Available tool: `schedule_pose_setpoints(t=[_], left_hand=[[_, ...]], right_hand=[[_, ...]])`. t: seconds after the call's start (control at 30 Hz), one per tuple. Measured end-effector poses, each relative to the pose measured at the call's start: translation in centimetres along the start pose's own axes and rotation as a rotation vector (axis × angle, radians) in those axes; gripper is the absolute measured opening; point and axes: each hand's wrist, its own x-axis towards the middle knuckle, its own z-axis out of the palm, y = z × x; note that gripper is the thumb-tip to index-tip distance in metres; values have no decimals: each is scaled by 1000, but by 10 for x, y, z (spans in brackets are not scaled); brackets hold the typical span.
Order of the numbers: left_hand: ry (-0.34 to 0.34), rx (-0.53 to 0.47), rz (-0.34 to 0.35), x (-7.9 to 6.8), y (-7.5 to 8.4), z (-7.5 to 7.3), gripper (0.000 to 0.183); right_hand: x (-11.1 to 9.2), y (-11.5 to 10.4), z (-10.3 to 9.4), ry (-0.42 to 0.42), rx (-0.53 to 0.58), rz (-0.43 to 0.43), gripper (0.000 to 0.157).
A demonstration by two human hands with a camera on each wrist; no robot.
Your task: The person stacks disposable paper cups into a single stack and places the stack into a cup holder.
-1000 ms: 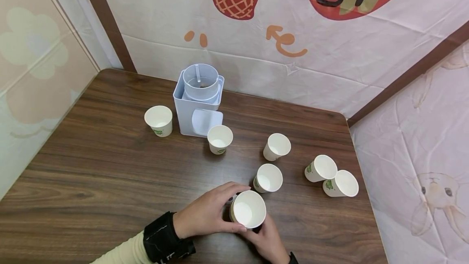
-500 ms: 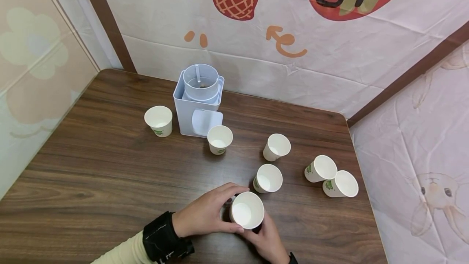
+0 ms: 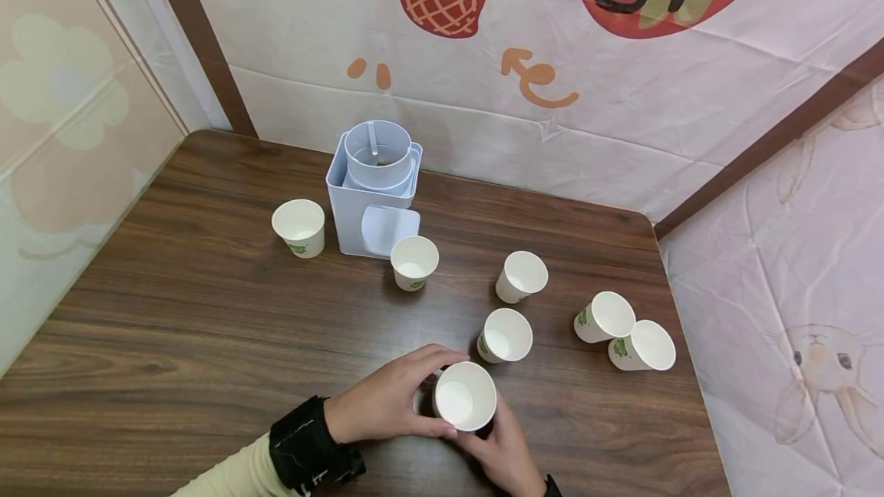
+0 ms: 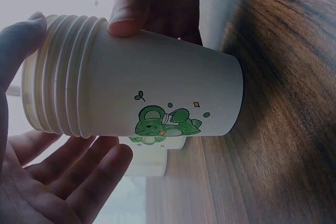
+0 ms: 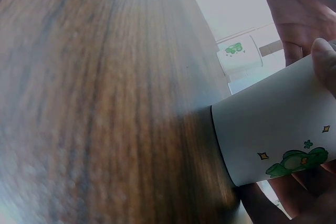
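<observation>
Several nested white paper cups [image 3: 466, 397] form a stack near the front of the table, mouth upward. My left hand [image 3: 387, 397] holds the stack from the left, thumb and fingers around the rims. Lower down, my right hand [image 3: 507, 451] grips the outer cup from the right. The left wrist view shows the rims bunched at the top of the stack [image 4: 163, 87], a green cartoon print on the side, and the base right at the tabletop. A single paper cup [image 3: 506, 336] stands just behind the stack.
Behind are more paper cups: one [image 3: 521, 278] in the middle, one [image 3: 414, 263] before a pale blue box-shaped device [image 3: 348, 225], one [image 3: 300, 228] to its left. Two cups, one [image 3: 604, 318] overlapping another [image 3: 644, 346], stand at right. Printed cloth [image 3: 442, 129] hangs behind the wooden table [image 3: 207, 328].
The rim of the held stack has sunk slightly and shifted a little left. Both hands keep nearly the same place, and the other cups have not moved.
</observation>
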Motion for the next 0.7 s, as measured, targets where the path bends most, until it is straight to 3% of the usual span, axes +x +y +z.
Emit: schedule_pose_setpoints(t=[0.13,0.4,0.7], left_hand=[[-6,2,-4,0,0,0,73],[-15,40,10,0,-3,-2,72],[-41,71,49,3,-9,-4,72]], right_hand=[[0,2,0,0,-2,-7,63],[-6,30,4,-4,-8,29,70],[-4,33,4,-20,23,18,71]])
